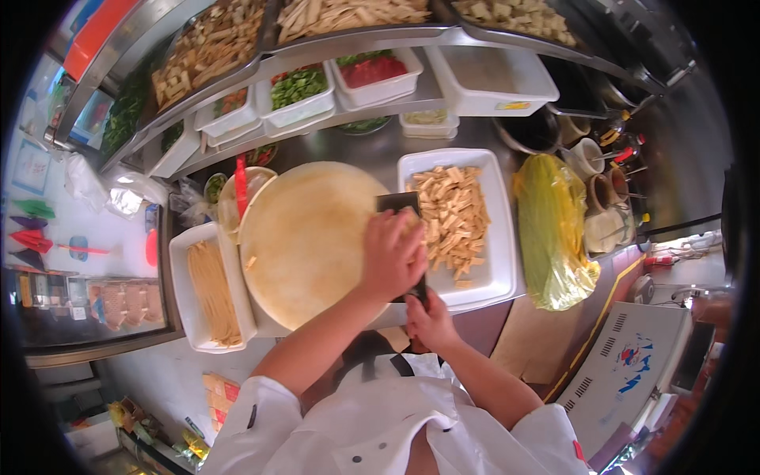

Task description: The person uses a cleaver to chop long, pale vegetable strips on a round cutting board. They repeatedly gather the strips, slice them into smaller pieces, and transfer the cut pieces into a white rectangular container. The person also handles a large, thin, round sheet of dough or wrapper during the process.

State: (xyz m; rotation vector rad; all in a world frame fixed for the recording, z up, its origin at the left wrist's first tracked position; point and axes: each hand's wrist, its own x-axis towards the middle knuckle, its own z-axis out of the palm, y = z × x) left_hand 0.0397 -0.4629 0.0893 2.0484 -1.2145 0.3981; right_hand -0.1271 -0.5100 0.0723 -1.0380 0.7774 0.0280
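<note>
My right hand (430,320) grips the dark handle of a cleaver (396,203), whose broad blade lies over the right edge of a round chopping board (314,237). Across the blade lies my left hand (393,255), its fingers bent beside the tray. Whether cut pieces are held under the palm is hidden. Just right of both hands, a white rectangular tray (503,249) contains a heap of short tan strips (454,214), which look like tofu skin or dried tofu. One small tan scrap (251,262) rests near the board's left edge.
Left of the board stands a white tub (178,267) with long tan strips (214,291). A yellow plastic bag (552,231) lies right of the tray. Tubs of chopped greens (300,89) line a shelf behind, below metal trays of cut food (356,18). Jars (588,157) stand far right.
</note>
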